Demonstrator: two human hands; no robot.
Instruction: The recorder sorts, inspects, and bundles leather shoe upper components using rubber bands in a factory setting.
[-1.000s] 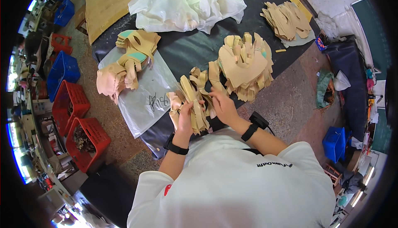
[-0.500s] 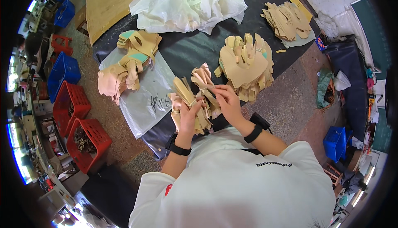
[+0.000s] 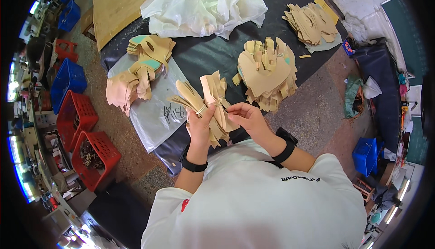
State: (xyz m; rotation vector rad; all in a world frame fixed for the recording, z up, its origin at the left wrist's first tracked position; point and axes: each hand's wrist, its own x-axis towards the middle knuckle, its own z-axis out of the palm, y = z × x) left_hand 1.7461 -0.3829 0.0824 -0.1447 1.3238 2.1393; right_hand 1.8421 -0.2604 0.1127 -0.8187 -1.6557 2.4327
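My left hand (image 3: 200, 127) is closed around two tied bundles of thin tan cut pieces, held up over the near edge of the dark table. The left bundle (image 3: 187, 96) fans out at its top and has a pale band round its middle. Beside it stands the right bundle (image 3: 213, 88), pinched in by a thin tie. My right hand (image 3: 249, 118) is against the lower right side of that right bundle, with thumb and fingers bent close together on its edge. Whether the fingertips grip the tie or the pieces is too small to make out.
Left of my hands, a stack of tan and pink pieces (image 3: 149, 63) lies on a clear plastic sheet (image 3: 152, 133). A larger stack (image 3: 267, 70) sits right of centre, another stack (image 3: 312, 22) far right. Crumpled white plastic (image 3: 181, 9) lies behind. Red crates (image 3: 97, 158) stand on the floor at left.
The right bundle has come upright and closer to the left one, in my left hand. My right hand has moved slightly down along its side.
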